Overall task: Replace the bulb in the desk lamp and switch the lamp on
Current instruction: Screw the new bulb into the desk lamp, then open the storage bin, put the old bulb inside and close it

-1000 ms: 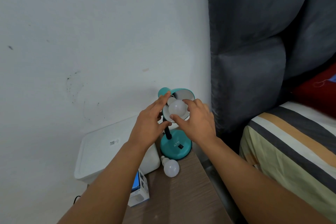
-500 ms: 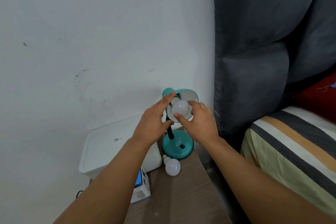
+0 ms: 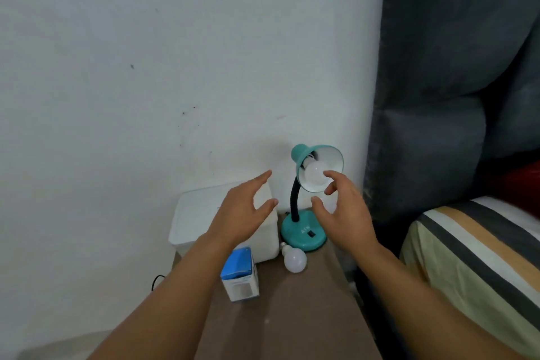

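With a bulb (image 3: 315, 175) seated in the teal lamp's shade (image 3: 321, 166), both hands hover open and empty; the right hand (image 3: 343, 210) is nearer the base's dark switch (image 3: 311, 233), apparently just below its palm.

bare forearms, no sleeves; bare hands (image 3: 245, 210)

White bin (image 3: 190, 222) by wall (image 3: 175, 67), blue box (image 3: 240, 275) on table (image 3: 292, 316), striped bed (image 3: 479, 257) right.
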Action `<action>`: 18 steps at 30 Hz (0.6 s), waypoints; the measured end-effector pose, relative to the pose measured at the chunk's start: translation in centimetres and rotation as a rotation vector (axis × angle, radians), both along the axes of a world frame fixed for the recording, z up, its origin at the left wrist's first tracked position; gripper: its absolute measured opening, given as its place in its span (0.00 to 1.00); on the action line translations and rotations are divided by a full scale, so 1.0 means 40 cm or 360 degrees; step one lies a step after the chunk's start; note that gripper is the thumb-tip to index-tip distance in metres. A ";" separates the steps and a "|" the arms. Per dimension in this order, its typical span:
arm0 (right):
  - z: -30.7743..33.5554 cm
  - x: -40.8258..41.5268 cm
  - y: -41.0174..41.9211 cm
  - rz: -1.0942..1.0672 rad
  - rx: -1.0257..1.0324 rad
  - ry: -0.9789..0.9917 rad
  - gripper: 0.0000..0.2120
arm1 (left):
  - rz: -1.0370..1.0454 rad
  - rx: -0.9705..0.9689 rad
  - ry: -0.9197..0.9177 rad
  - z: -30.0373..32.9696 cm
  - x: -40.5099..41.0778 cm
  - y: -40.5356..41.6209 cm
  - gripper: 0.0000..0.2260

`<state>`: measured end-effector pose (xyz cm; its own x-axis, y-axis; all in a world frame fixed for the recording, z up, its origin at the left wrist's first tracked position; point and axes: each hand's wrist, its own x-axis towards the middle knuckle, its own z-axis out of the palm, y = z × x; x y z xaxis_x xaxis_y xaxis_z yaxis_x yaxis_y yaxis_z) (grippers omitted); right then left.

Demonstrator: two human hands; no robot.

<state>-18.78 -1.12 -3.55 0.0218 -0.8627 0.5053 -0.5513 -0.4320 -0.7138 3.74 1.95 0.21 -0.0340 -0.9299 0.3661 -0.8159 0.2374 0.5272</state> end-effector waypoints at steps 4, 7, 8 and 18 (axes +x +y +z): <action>-0.002 0.046 0.046 0.0239 0.0018 0.0042 0.17 | 0.0245 0.0038 0.0123 -0.031 0.093 0.074 0.27; -0.021 0.100 0.057 0.0397 0.0155 0.0111 0.18 | 0.0395 0.0074 0.0222 -0.059 0.170 0.117 0.30; -0.028 0.119 0.055 0.0417 0.0202 0.0156 0.20 | 0.0450 0.0103 0.0241 -0.070 0.196 0.130 0.32; -0.082 0.261 -0.052 0.0465 0.0581 0.0391 0.50 | 0.0555 0.0378 0.0570 -0.170 0.379 0.167 0.38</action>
